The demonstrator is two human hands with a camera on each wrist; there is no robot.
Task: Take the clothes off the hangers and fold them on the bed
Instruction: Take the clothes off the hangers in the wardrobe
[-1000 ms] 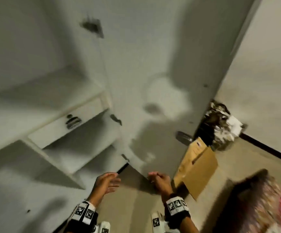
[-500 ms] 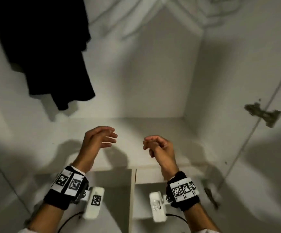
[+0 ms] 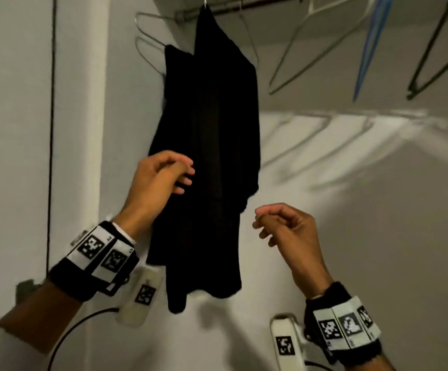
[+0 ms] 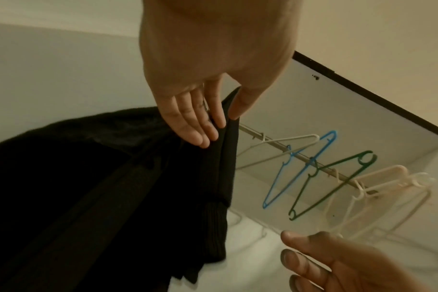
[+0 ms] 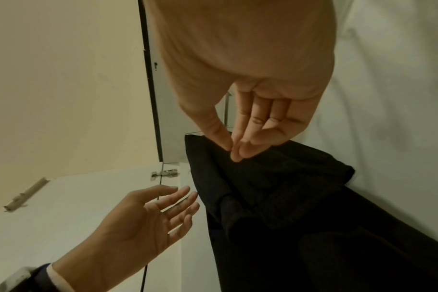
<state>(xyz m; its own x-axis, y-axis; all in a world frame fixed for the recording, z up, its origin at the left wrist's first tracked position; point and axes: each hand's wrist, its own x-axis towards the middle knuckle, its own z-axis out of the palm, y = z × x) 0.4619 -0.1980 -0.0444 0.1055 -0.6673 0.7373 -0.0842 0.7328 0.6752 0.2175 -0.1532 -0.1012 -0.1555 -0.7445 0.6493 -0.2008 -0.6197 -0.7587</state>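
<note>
Head view alone shows both hands' grip slack, empty, beside the black garment [image 3: 206, 145].

The black garment [image 3: 206, 145] is matt cloth, finely ribbed at its hem in the left wrist view. Upper left, thin bare wire hangers [image 3: 147, 41] — metal; the blue hanger [image 4: 300, 168] and green hanger [image 4: 333, 183] look smooth plastic.

- We see a black garment [image 3: 206, 145] hanging limp from the closet rod [image 3: 233, 5], its hem bunched and uneven.
- Right of it on that rod hang bare hangers [image 3: 321, 44], white, blue, green.
</note>
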